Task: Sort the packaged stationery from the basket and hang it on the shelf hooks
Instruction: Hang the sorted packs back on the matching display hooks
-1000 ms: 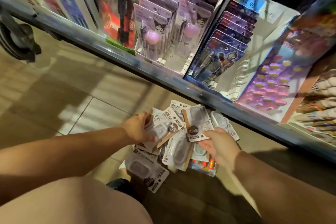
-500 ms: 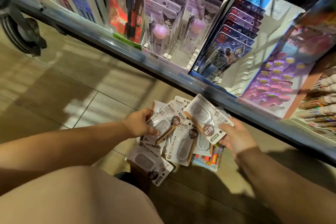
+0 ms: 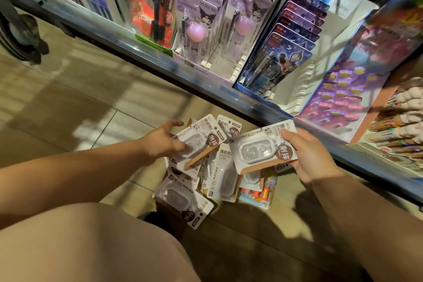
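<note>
Several white-and-brown blister packs of correction tape (image 3: 219, 178) lie heaped low in the middle, over a colourful pack (image 3: 258, 192). My right hand (image 3: 313, 155) grips one pack (image 3: 261, 149) by its right edge, lifted above the heap. My left hand (image 3: 162, 142) holds another pack (image 3: 196, 144), thumb on its clear blister, fingers behind it. One more pack (image 3: 183, 201) lies nearest me. The basket itself is hidden under the packs.
A shelf edge (image 3: 160, 52) runs diagonally above the heap. On it stand Kuromi pen packs (image 3: 201, 23), dark blue pen cards (image 3: 283, 59), red pen packs (image 3: 155, 9) and a purple display (image 3: 343, 96). A cart wheel (image 3: 20, 36) stands far left. My knee (image 3: 91, 242) fills the lower left.
My right hand has lifted its pack up and to the right, away from the heap. My left hand has raised its pack slightly and spread its fingers.
</note>
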Motion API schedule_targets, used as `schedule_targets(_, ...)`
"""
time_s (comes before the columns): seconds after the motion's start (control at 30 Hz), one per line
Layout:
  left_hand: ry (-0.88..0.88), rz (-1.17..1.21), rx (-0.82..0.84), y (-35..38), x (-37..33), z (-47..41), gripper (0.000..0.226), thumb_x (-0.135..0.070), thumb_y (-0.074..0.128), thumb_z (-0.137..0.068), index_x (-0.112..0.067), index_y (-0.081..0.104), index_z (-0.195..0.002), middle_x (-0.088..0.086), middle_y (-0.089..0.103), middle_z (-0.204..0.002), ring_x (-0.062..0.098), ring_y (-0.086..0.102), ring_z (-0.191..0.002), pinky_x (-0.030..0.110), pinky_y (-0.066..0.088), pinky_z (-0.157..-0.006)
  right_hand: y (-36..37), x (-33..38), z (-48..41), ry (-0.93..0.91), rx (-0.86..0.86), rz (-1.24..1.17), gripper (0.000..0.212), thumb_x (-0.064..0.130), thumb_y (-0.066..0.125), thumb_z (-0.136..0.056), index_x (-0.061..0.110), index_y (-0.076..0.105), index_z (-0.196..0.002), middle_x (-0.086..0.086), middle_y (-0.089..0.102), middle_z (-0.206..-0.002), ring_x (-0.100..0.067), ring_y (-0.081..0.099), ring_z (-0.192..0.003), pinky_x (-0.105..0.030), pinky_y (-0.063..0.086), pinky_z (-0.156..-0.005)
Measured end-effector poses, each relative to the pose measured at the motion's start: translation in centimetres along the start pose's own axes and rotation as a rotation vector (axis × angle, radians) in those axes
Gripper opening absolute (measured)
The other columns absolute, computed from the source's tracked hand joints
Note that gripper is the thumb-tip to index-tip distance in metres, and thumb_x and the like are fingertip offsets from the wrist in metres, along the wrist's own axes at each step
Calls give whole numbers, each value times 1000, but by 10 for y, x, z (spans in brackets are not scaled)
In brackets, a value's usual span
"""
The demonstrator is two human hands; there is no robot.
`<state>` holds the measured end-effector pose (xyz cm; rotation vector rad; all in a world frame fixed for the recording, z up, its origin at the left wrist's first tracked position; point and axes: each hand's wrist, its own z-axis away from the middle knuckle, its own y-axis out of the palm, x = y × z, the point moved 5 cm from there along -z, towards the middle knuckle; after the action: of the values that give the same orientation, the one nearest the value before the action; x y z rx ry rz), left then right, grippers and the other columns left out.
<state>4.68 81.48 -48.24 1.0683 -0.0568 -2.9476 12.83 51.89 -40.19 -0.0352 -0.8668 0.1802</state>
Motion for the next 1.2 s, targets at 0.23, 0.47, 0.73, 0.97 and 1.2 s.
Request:
schedule_targets(0.23,34,155,244,8,-6,15,84,-19,80,-46,-9,56,-126,8,69,-92,15,66,-72,23,52,-56,45,2,10,19,259,224,9,14,65,-87,6,65,-93,-15,74,-86,-26,69,-75,-35,57,-72)
schedule_targets(0.47,83,173,397,37,-13,33,63,-10,77,-58,-20,61,-118,11,71,-97,23,67,-76,29,52,-61,75,5,6,-129,168,257,17,18,76,-80,19,62,-70,5,70,-68,-13,66,-69,-31,49,-71)
schedule_targets(0.73,128,115,348,39,-21,33,79,-14,76,-55,-21,50,-128,4,72,-90,18,66,-74,24,47,-55,78,6,10,29,284,180,53,35,88,-46,8,66,-86,-30,64,-108,-40,62,-96,-59,40,-103)
schedule_targets(0.97,61,85,433,50,-21,39,56,-9,60,-67,-20,56,-122,0,64,-77,8,55,-51,18,42,-45,83,12,1,-124,163,285,34,23,85,-67,3,61,-81,-24,56,-118,-29,59,-92,-42,49,-85)
schedule_targets(1.2,12,256,425,53,-16,40,55,-34,70,-62,-15,66,-113,15,60,-109,32,53,-99,38,45,-80,98,1,8,-98,122,359,25,27,79,-78,19,55,-75,-3,60,-88,-18,58,-77,-29,48,-64)
